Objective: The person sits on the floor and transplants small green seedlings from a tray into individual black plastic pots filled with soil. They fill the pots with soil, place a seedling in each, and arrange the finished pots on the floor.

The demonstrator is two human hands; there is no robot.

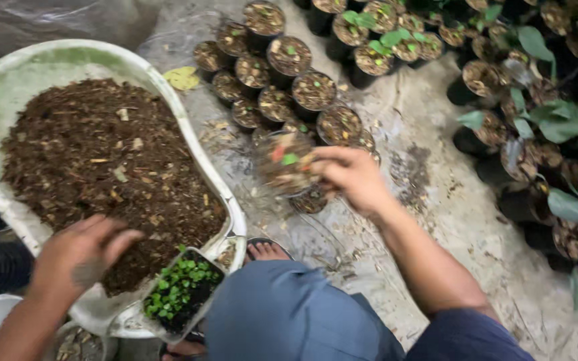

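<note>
Right hand sets a filled pot among the rows; left hand rests on the soil.

The right hand (352, 177) is closed around the rim of a small black pot (287, 164), blurred, held low over the floor (429, 194) just beside the cluster of filled pots (289, 80). The pot looks like thin soft plastic packed with loose soil and one tiny seedling, so it should be moderately heavy for its size, apt to buckle if squeezed and to spill if tipped; a grip at the rim or under the base, kept upright, seems safest. The left hand (78, 257) lies with fingers loosely curled, holding nothing that can be seen, on the soil (102, 160) in the white tub (8, 73). A seedling tray (182, 291) sits at the tub's near edge, by the person's knee (289, 314).
</note>
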